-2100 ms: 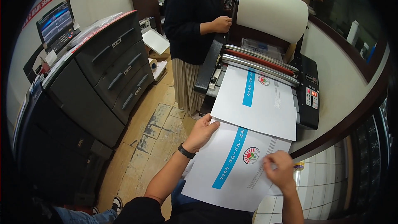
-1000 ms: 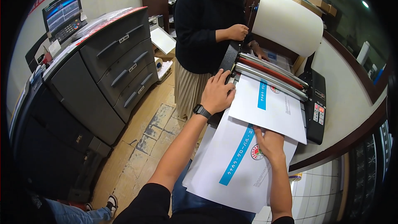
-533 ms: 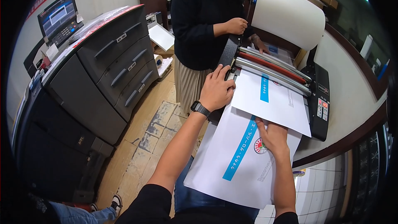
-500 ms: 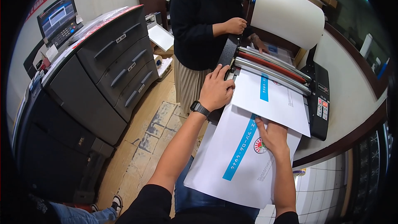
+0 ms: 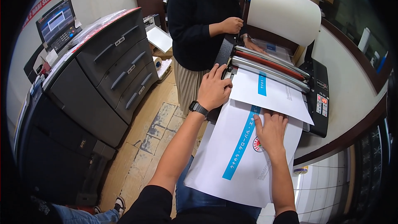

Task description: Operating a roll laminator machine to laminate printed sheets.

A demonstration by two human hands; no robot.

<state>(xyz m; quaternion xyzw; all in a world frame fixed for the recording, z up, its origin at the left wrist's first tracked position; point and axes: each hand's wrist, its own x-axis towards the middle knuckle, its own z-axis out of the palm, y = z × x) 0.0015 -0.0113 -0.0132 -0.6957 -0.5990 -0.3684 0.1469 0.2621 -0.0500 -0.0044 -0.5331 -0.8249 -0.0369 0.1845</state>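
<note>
My left hand [image 5: 213,89], a watch on its wrist, rests with fingers apart on the near-left side of a black laminator [image 5: 317,114], beside a printed white sheet [image 5: 277,103]. That sheet reaches into the machine's steel and red rollers [image 5: 269,68]; its loose edge lies over a lower printed sheet [image 5: 219,149] with a blue strip and round emblem. On this lower sheet, atop a stack, my right hand [image 5: 271,132] lies palm down, fingers stretched to just by the upper sheet's edge.
A co-worker [image 5: 192,25] in black stands beyond the laminator's left end, one hand behind the rollers. A large white roll [image 5: 284,10] sits above. A grey printer with drawers [image 5: 70,103] is at left; another person's jeans and shoe [image 5: 105,213] show lower left.
The upper sheet has gone farther into the rollers. My right hand's fingers, earlier under that sheet, now show. My left hand moved from the sheets' edge up onto the laminator's side.
</note>
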